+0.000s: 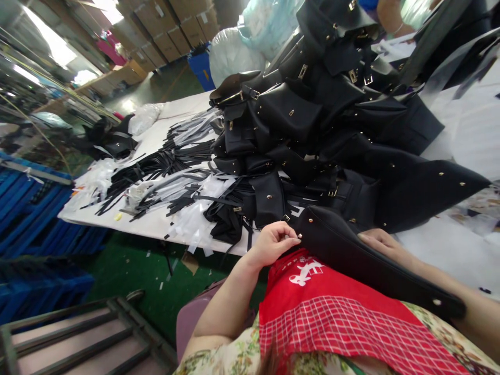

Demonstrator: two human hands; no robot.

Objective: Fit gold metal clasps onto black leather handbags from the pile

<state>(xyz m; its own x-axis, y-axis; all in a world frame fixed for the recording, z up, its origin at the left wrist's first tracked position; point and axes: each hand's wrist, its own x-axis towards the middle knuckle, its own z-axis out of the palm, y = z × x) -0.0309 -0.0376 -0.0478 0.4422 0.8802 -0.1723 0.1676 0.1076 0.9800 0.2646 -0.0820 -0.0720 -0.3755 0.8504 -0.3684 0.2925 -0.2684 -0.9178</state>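
A black leather-look bag (344, 239) lies across my lap against a red apron, its long narrow side turned up with gold studs showing near the ends. At its left end, the thumb and forefinger of my left hand (273, 242) are pinched on a small gold stud (300, 236). My right hand (385, 247) grips the bag's far edge, with some fingers hidden behind the black material. Just beyond rises a heap of similar black bags (289, 112) with gold buckles and studs.
Bundles of black straps (167, 159) and clear plastic strips (199, 208) cover the white table (144, 226) to the left. Blue crates (35, 208) and a metal-framed cart (78, 338) stand at left. Another person's arm (390, 15) shows at the back.
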